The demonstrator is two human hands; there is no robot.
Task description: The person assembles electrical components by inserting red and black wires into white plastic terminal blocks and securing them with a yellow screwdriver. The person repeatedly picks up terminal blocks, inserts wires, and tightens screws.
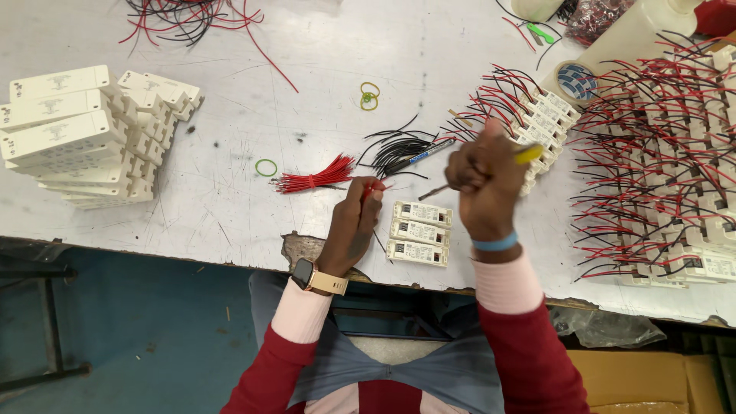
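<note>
A red wire [373, 187] is pinched in the left hand [354, 222]; a yellow-handled screwdriver [481, 170] is gripped in the fisted right hand [484, 180]. Wiring of three white modules [418, 232] on the worktop [322, 84] seems underway. Precise tip alignment is likely needed.

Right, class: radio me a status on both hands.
Left hand pinching red wire. Right hand fisted on yellow-handled screwdriver. Three white modules between. Nothing obstructing.

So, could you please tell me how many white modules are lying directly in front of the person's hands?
3, stacked in a column between the hands: top module, middle module, bottom module. Others may be hidden under the right hand.
</note>
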